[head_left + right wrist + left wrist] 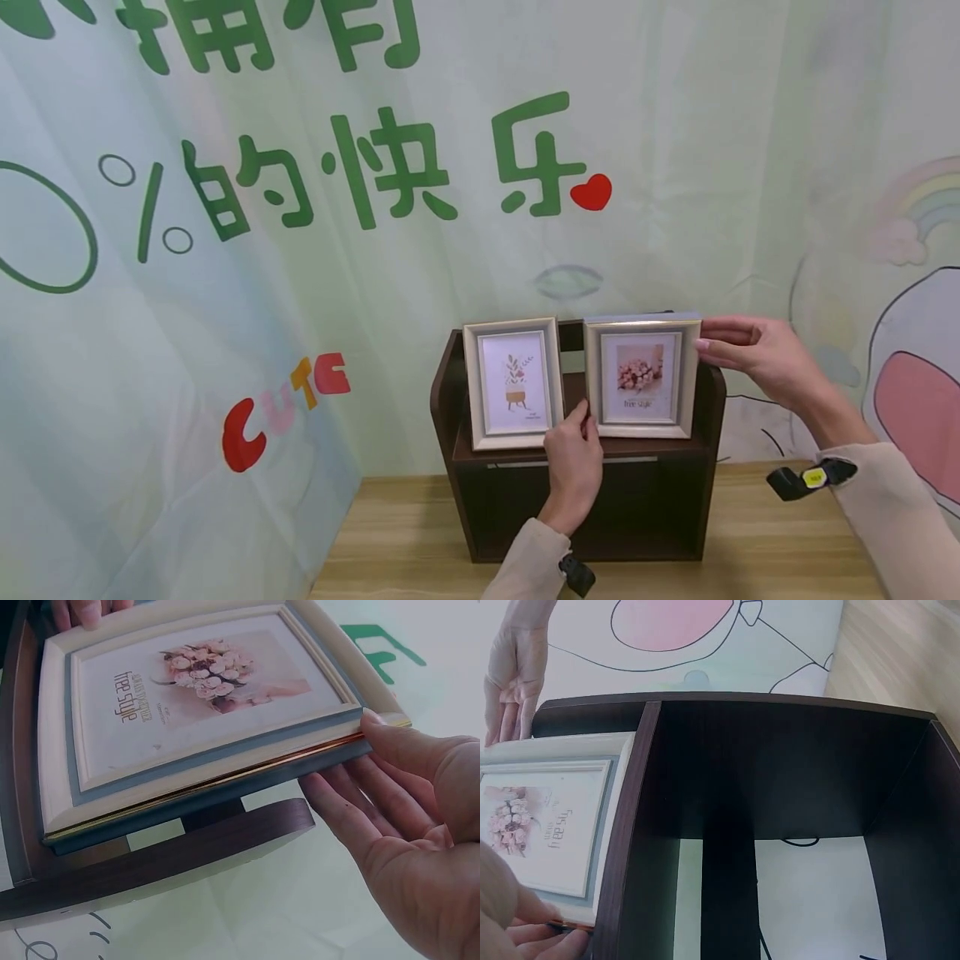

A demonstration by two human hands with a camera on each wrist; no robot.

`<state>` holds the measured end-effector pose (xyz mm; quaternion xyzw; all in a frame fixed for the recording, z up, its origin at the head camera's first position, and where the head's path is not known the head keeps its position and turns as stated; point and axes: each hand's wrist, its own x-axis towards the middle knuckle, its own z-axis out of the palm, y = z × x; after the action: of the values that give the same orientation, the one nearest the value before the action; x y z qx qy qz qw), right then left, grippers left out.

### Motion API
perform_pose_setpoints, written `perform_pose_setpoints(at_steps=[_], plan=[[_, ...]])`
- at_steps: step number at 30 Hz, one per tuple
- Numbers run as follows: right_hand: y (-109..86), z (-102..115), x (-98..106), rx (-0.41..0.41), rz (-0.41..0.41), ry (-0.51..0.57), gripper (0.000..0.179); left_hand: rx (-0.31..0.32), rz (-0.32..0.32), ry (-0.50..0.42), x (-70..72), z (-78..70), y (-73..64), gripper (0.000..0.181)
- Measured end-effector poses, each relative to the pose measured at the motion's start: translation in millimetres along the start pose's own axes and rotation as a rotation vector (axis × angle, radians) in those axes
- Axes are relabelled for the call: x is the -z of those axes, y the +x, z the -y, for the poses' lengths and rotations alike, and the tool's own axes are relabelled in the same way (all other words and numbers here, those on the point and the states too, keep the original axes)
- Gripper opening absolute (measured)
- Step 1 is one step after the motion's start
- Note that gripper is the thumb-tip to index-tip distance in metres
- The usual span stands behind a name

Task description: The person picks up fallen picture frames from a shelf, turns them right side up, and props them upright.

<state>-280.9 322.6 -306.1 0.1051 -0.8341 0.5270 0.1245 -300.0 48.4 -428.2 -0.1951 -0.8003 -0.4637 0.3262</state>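
A picture frame (640,379) with a pink bouquet photo stands on the upper level of a dark brown shelf unit (716,417). My right hand (776,362) pinches its upper right side, and the right wrist view shows the thumb on the front border with the fingers behind. At its lower left side, my left hand (576,467) pinches the edge; the left wrist view has those fingers (540,937) at the frame's border. Just left of it, a second picture frame (513,383) with a potted plant drawing leans on the same level, close to my left hand.
The shelf unit's lower compartment (525,508) opens to the front. Under the unit is a light wood tabletop (397,533). A printed cloth backdrop (675,167) with green characters hangs behind. Black cables (802,842) show behind the unit's open back.
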Motion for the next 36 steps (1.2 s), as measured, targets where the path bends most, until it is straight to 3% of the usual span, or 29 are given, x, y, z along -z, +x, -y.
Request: perform_pose_setpoints(at_steps=[9,19,24,36], plan=[[-13.4,6.5,0.0,0.039,-0.066,-0.159,0.054,-0.031,-0.036,0.063,-10.3,-2.2,8.8,0.024],[-20.8,13.2,0.0,0.031,-0.069,-0.185,0.050,0.044,0.004,-0.003,-22.3,-10.4,25.8,0.020],[-23.5,20.5,-5.5,0.023,-0.037,-0.172,0.051,0.027,-0.041,0.014,-28.3,-9.1,34.7,0.013],[-29.6,29.0,-32.8,0.054,0.015,-0.055,0.046,0.102,-0.048,-0.005,-43.8,-5.8,44.4,0.019]])
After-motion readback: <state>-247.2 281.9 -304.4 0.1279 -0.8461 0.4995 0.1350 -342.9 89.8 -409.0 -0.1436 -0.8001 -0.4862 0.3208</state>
